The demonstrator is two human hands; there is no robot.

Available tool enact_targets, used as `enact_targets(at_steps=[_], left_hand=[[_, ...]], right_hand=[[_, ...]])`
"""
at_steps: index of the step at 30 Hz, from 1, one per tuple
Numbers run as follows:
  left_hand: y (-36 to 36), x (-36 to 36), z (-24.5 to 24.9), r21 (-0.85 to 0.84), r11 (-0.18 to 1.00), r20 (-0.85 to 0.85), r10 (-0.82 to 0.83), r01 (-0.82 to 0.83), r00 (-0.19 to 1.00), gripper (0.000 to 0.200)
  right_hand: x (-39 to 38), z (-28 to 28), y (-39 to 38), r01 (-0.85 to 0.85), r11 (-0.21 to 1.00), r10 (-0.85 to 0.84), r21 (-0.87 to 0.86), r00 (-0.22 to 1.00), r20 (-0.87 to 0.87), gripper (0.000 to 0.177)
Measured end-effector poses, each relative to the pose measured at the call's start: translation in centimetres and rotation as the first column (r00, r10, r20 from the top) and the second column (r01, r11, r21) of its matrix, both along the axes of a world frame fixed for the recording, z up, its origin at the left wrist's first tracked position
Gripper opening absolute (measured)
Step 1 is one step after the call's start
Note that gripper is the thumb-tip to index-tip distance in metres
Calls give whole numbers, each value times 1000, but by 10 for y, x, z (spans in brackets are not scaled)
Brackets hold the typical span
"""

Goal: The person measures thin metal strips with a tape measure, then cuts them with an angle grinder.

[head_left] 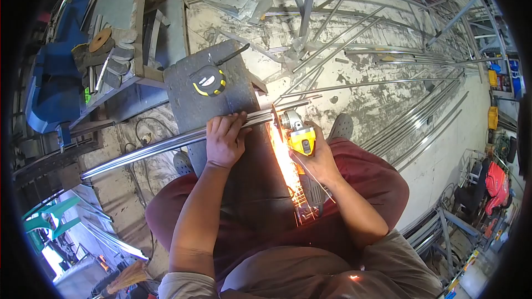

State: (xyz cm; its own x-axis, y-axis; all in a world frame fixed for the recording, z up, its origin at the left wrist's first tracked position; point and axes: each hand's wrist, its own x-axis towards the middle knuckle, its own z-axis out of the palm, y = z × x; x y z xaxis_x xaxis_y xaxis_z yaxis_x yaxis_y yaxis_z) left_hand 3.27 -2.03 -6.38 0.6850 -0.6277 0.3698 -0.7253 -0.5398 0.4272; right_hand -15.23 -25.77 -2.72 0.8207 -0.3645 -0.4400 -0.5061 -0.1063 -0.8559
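My right hand is closed around a yellow angle grinder. Its disc meets the shiny metal tubes, and a bright stream of sparks shoots from the contact back towards my lap. With fingers wrapped over the tubes, my left hand presses them against a dark work board, just left of the disc. The tubes run out to the left beyond the board. Farther up the board lies a black and yellow tape measure, near a dark thin handle-like piece.
Long metal tubes lie on the floor at right. A metal frame stands at the far side. Work gloves and a brown disc rest on a bench at upper left. A cable trails over the floor at left.
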Motion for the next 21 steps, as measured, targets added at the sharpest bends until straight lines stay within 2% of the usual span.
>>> enact_targets(at_steps=[4,6,10,21], left_hand=[[0,1,0,-1,1000,1,1,-1,1000,50],[1,1,-1,13,1000,8,-9,9,1000,46],[0,0,0,-7,1000,8,-1,1,1000,50],[0,0,0,-1,1000,24,-6,6,1000,47]], right_hand=[[-2,-3,-1,12,998,-12,64,1000,-8,94],[1,3,-1,2,1000,-1,20,1000,-29,95],[2,6,-2,-17,999,16,-40,1000,-23,98],[4,4,-5,-18,1000,17,-5,998,-55,98]])
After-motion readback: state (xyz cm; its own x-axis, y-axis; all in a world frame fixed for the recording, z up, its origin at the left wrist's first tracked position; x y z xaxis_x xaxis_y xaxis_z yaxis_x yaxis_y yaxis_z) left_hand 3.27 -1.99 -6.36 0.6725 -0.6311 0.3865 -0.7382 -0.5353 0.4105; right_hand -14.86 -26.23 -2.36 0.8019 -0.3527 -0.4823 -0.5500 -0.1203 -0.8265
